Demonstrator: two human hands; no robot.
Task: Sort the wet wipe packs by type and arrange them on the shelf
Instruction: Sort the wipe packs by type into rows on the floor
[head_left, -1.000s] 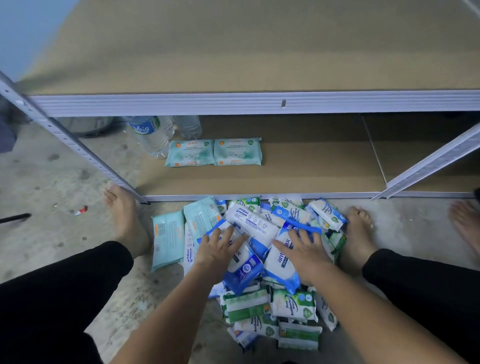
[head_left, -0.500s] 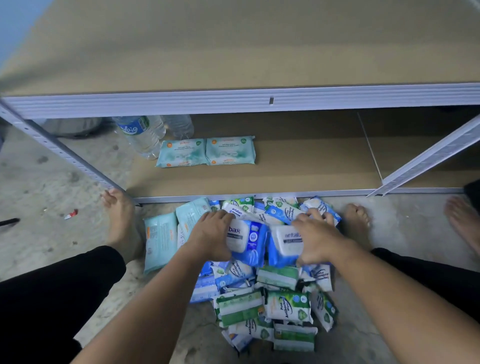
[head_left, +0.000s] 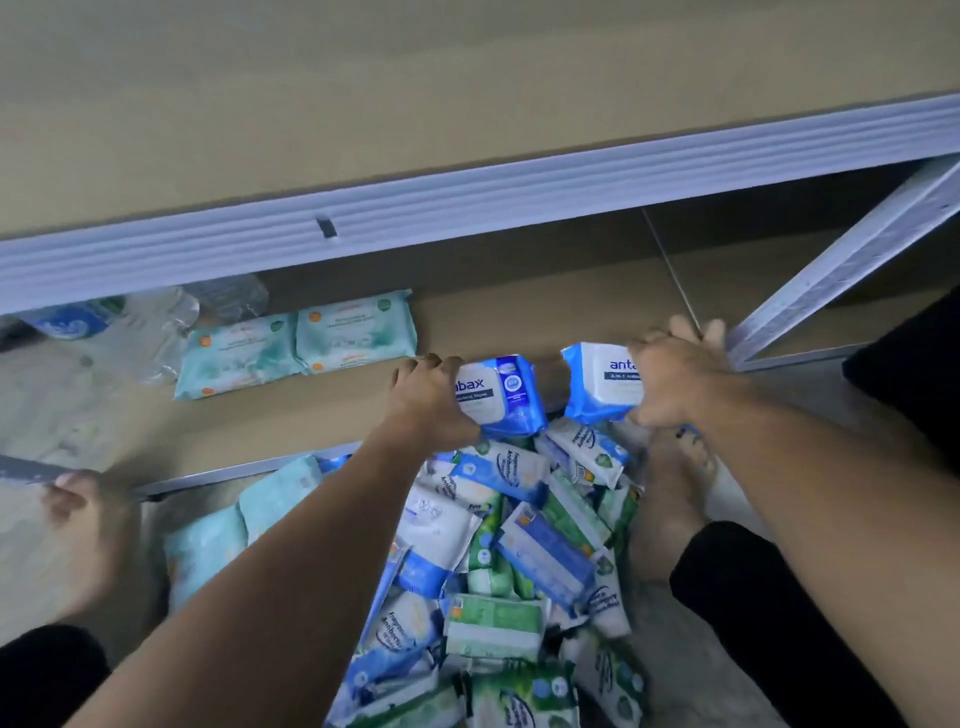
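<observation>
**Two packs in hand**

Blue-and-white plastic wipe pack (head_left: 501, 397) juts right of the gripping left hand (head_left: 431, 400). Its twin (head_left: 597, 382) juts left of the gripping right hand (head_left: 675, 379). Both have risen off the floor pile (head_left: 519, 545) since earlier.

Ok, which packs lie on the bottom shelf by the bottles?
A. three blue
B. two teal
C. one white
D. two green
B: two teal packs lie flat, side by side, on the shelf next to the bottles.
</observation>
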